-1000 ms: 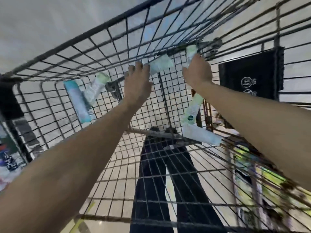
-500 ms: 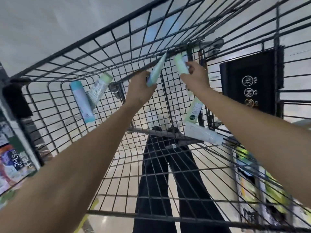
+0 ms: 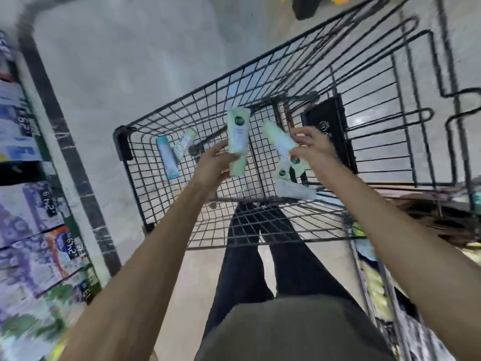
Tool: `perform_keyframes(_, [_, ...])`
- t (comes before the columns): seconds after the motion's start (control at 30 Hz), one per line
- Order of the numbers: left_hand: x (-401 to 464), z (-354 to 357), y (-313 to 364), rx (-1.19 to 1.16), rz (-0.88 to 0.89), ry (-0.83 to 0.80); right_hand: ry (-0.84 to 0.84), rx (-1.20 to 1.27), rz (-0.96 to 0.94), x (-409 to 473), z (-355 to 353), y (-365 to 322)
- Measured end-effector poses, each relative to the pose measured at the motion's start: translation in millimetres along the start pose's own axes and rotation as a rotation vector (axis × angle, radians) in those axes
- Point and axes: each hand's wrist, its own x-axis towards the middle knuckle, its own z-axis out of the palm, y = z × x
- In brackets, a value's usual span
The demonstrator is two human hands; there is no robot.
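Head view: the wire cart (image 3: 197, 93) fills the middle of the frame, with a stocked shelf (image 3: 65, 142) on its left. The left hand (image 3: 212, 165) grasps a green tube (image 3: 238, 136) by its lower half, fingers curled round it; this tube stands nearly upright above the basket. The right hand (image 3: 313, 149) pinches a pale tube (image 3: 279, 142) between thumb and fingertips; this tube slants, also above the basket. A blue tube (image 3: 168, 160) and a small tube (image 3: 184, 143) lie against the cart's front wall.

Caution: the right-hand pinch sits at one side of the pale tube, so that tube may pivot and slip. A tube released end-first may pass through the wide mesh to the floor. Swinging either tube sideways may strike the cart wires.
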Motion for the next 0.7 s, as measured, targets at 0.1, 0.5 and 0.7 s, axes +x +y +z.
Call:
perform_keyframes(0.1, [-60, 14, 15, -0.034, 0.043, -0.006, 0.055, 0.06, -0.107, -62, -16, -23])
perform_keyframes(0.5, [-226, 55, 44, 0.015, 0.273, -0.177, 0.232, 0.761, -0.304, -264, -29, -37])
perform_keyframes(0.7, [-291, 75, 28, 0.125, 0.286, -0.352, 0.372, 0.997, -0.386, -354, -8, -17])
